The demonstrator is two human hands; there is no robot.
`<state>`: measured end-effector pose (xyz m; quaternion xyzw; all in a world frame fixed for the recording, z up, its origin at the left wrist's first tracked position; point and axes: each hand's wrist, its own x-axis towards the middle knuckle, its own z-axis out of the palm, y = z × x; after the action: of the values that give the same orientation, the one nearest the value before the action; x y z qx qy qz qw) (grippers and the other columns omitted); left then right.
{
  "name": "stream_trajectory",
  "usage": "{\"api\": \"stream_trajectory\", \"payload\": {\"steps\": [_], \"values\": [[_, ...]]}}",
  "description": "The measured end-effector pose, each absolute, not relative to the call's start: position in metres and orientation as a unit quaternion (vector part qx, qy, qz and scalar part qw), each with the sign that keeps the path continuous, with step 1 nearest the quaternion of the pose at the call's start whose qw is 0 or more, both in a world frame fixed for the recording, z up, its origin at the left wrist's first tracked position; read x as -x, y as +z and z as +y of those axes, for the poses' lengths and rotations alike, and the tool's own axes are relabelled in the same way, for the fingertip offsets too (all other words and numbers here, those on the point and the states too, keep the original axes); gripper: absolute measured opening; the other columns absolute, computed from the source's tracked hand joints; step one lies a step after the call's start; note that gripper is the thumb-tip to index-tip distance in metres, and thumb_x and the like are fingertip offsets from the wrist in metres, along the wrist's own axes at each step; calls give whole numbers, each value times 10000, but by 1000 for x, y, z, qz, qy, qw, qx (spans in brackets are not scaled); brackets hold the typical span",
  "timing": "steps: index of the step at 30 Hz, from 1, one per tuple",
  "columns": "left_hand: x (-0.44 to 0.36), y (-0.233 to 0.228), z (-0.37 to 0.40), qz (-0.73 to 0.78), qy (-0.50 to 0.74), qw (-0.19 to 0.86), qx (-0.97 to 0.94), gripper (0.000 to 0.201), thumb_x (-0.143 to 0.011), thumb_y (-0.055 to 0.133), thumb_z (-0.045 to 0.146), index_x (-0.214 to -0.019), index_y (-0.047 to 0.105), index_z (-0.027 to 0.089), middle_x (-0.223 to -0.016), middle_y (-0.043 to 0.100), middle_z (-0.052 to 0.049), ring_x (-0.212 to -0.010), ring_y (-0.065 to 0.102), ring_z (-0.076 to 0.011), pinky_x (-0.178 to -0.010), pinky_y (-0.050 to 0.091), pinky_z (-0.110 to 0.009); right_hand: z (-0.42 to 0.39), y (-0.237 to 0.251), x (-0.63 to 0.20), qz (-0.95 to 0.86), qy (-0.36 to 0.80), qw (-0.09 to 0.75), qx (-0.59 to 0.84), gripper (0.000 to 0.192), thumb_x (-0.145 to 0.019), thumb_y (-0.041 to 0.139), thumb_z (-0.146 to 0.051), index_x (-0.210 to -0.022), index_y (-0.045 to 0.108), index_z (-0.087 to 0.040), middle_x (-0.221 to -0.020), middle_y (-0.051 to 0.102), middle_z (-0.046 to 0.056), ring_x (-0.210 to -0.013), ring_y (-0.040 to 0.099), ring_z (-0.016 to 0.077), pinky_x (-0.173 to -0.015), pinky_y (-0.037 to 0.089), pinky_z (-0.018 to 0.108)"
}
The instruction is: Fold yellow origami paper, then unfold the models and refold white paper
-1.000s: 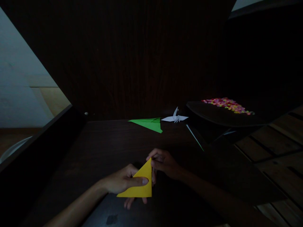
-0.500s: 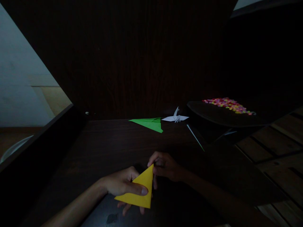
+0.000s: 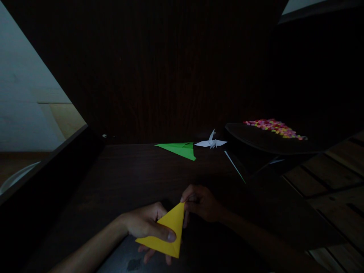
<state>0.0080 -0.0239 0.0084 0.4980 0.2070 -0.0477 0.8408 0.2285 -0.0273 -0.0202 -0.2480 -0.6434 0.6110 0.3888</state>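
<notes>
A folded yellow paper triangle (image 3: pixel 175 220) is held in the air above the dark wooden surface. My left hand (image 3: pixel 150 227) grips it from the left, thumb pressed flat on its face and the other fingers behind it, with fingertips showing below the lower edge. At the paper's top corner, my right hand (image 3: pixel 200 203) pinches the tip between thumb and forefinger. Beyond my hands lie a green paper plane (image 3: pixel 179 150) and a white folded paper crane (image 3: pixel 211 143), close together along the back edge.
A thin white and green strip (image 3: pixel 234 167) lies to the right of the crane. A dark rounded shelf or flap (image 3: pixel 256 142) carries a heap of small colourful pieces (image 3: pixel 274 127). A raised dark board (image 3: pixel 42 163) borders the left, and a tall dark panel (image 3: pixel 170 68) stands behind.
The yellow paper has shifted slightly down, its lower corner now nearer me. My right thumb and forefinger have closed more fully on the top corner. The other paper pieces lie as before.
</notes>
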Motion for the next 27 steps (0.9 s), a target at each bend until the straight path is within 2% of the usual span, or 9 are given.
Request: {"api": "stream_trajectory", "payload": {"steps": [6,13,19,27], "values": [[-8,9,-23,209,-49,837,-504,272,-897,615,345,-905,737,103,-753,763,-86,-366,594,-90,-281,366,-134,-29,-15,-229,-629,607,418,247,255,-840,685,-406,-875,574,-178,-644,642,-6,-516,672,141,-452,501,214],[-11,-1,-24,222,-16,832,-507,307,-875,638,398,-917,711,103,-749,754,-83,-346,580,-87,-263,344,-126,-29,-16,-225,-582,607,448,304,250,-786,741,-349,-820,563,-177,-597,611,-36,-476,629,121,-458,511,223],[-14,-6,-28,243,58,839,-483,373,-883,610,446,-948,713,93,-814,751,-142,-495,684,-165,-402,507,-212,-22,-15,-226,-555,592,483,329,252,-783,731,-337,-872,540,-200,-636,577,-59,-463,596,105,-447,498,220],[-17,-6,-30,289,152,828,-455,436,-903,556,448,-935,715,43,-784,737,-195,-563,711,-242,-470,554,-300,-17,-21,-224,-513,612,509,321,332,-791,711,-334,-1032,515,-219,-697,584,-71,-449,583,94,-413,503,212]]}}
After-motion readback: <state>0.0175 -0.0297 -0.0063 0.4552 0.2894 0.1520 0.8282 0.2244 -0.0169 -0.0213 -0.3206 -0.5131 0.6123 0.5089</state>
